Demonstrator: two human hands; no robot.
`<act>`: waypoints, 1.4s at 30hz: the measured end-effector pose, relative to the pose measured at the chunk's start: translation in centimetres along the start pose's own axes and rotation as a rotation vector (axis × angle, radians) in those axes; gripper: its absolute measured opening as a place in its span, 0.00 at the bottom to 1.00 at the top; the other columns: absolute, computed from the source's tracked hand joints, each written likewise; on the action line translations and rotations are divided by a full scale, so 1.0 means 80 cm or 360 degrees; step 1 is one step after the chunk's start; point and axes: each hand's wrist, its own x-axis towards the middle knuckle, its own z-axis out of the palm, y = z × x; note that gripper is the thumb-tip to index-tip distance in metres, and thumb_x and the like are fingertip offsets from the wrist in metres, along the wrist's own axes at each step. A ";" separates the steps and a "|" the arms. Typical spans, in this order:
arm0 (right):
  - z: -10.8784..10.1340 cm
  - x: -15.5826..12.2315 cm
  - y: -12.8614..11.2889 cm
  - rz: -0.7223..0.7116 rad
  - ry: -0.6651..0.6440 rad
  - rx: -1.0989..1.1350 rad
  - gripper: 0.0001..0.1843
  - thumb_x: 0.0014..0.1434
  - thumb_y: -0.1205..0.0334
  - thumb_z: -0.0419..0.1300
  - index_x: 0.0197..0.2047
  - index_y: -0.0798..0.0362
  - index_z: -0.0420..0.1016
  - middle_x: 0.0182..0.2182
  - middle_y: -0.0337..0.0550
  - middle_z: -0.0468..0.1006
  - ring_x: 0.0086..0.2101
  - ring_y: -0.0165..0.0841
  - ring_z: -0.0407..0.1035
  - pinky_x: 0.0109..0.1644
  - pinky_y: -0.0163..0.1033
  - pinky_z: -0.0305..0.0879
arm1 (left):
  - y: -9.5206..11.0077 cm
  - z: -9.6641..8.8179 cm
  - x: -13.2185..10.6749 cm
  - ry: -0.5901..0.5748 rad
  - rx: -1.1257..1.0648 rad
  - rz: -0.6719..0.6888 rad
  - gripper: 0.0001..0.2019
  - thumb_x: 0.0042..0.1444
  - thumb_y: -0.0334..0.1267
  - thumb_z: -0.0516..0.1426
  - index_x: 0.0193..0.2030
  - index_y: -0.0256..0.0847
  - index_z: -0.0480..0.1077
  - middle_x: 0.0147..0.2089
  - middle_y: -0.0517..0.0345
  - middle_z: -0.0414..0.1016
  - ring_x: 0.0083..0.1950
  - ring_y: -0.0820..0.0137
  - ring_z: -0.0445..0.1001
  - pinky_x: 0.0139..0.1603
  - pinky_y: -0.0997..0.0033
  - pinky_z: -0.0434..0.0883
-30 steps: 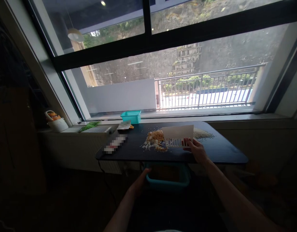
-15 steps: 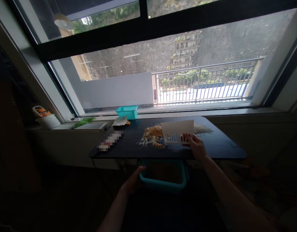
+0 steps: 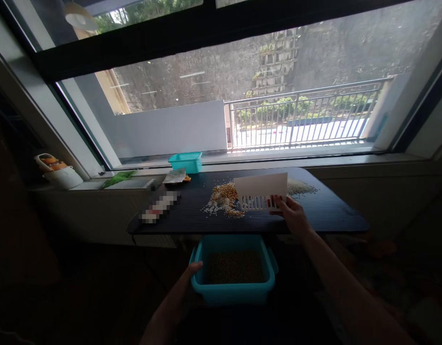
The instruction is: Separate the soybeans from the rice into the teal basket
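My right hand (image 3: 290, 212) grips the lower right corner of a white slotted card (image 3: 261, 185), held tilted up over the dark table. Behind and left of the card lies a pile of yellow kernels, like corn or soybeans (image 3: 222, 191), mixed with white grains (image 3: 213, 207). A heap of pale grains (image 3: 301, 187) shows to the card's right. Below the table's front edge, my left hand (image 3: 187, 278) grips the left rim of a turquoise plastic bin (image 3: 235, 290), thumb over the edge. Brownish grains (image 3: 235, 267) cover the bin's bottom.
The dark table (image 3: 335, 211) stands against the window sill. A smaller turquoise bin (image 3: 187, 163) and a paper packet (image 3: 175, 176) sit at its back left. A blurred-out item (image 3: 159, 207) lies at the left. A white pot (image 3: 62, 177) stands on the far-left ledge.
The turquoise bin in my left hand has come down and toward me, so its contents show more. My right hand and the slotted card have barely moved. The view has tilted slightly.
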 end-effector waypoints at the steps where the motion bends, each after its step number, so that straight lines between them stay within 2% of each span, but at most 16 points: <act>1: 0.000 0.000 0.000 0.0004 0.0001 0.0000 0.25 0.39 0.38 0.72 0.31 0.50 0.79 0.27 0.39 0.81 0.31 0.38 0.77 0.26 0.38 0.78 | 0.002 0.001 -0.007 0.0042 -0.0006 0.0009 0.39 0.55 0.53 0.59 0.69 0.34 0.56 0.52 0.41 0.77 0.52 0.50 0.76 0.42 0.58 0.75; 5: 0.004 -0.004 -0.003 0.0032 0.0044 -0.0024 0.26 0.37 0.38 0.73 0.30 0.51 0.79 0.27 0.39 0.80 0.30 0.36 0.77 0.26 0.38 0.79 | 0.006 0.003 -0.027 0.0126 -0.0053 -0.0060 0.40 0.52 0.56 0.60 0.69 0.43 0.57 0.51 0.44 0.78 0.53 0.49 0.76 0.46 0.53 0.75; 7: 0.013 -0.008 -0.003 0.0013 0.0087 -0.0028 0.27 0.38 0.37 0.72 0.31 0.52 0.79 0.27 0.39 0.80 0.30 0.36 0.76 0.27 0.38 0.79 | 0.004 0.002 -0.030 0.0140 -0.0097 -0.0052 0.40 0.53 0.56 0.60 0.69 0.41 0.57 0.52 0.42 0.78 0.54 0.48 0.76 0.49 0.52 0.74; 12: 0.045 -0.016 -0.001 -0.0035 0.0027 -0.0070 0.27 0.43 0.36 0.69 0.34 0.52 0.78 0.28 0.40 0.80 0.32 0.37 0.76 0.30 0.40 0.80 | -0.004 -0.003 -0.017 0.0202 -0.0133 -0.0044 0.38 0.54 0.55 0.58 0.67 0.37 0.57 0.55 0.40 0.76 0.57 0.48 0.73 0.50 0.50 0.74; 17: 0.063 -0.016 0.003 -0.0065 -0.0006 -0.0161 0.27 0.44 0.35 0.67 0.35 0.51 0.78 0.29 0.40 0.81 0.33 0.38 0.76 0.32 0.43 0.80 | -0.009 -0.006 -0.008 0.0193 -0.0130 -0.0040 0.38 0.52 0.55 0.60 0.66 0.40 0.59 0.59 0.42 0.74 0.59 0.47 0.72 0.50 0.50 0.74; 24: 0.063 -0.019 0.006 -0.0024 -0.0032 -0.0204 0.27 0.41 0.34 0.68 0.31 0.51 0.78 0.27 0.41 0.80 0.31 0.37 0.75 0.29 0.41 0.79 | -0.004 -0.001 -0.019 0.0141 -0.0182 -0.0032 0.38 0.54 0.54 0.59 0.68 0.38 0.57 0.57 0.41 0.76 0.60 0.48 0.72 0.51 0.53 0.74; 31: 0.069 -0.021 0.005 -0.0031 -0.0029 -0.0158 0.29 0.41 0.33 0.68 0.32 0.52 0.78 0.27 0.39 0.80 0.29 0.35 0.74 0.29 0.40 0.79 | 0.005 -0.013 -0.030 0.0173 -0.0198 -0.0050 0.39 0.56 0.55 0.58 0.69 0.40 0.54 0.57 0.42 0.76 0.60 0.50 0.72 0.50 0.57 0.74; 37: 0.067 -0.026 0.008 -0.0020 -0.0064 -0.0192 0.28 0.42 0.34 0.68 0.32 0.51 0.78 0.29 0.41 0.81 0.32 0.39 0.76 0.31 0.43 0.80 | 0.006 -0.014 -0.029 0.0168 -0.0170 -0.0032 0.38 0.55 0.57 0.58 0.68 0.41 0.57 0.55 0.43 0.76 0.59 0.49 0.72 0.50 0.56 0.73; 42: 0.063 -0.027 0.004 -0.0050 -0.0034 -0.0175 0.29 0.43 0.34 0.67 0.35 0.51 0.79 0.29 0.40 0.80 0.32 0.38 0.76 0.31 0.44 0.80 | 0.005 -0.013 -0.025 0.0211 -0.0210 -0.0048 0.40 0.53 0.57 0.59 0.69 0.41 0.56 0.56 0.43 0.75 0.60 0.49 0.71 0.50 0.55 0.73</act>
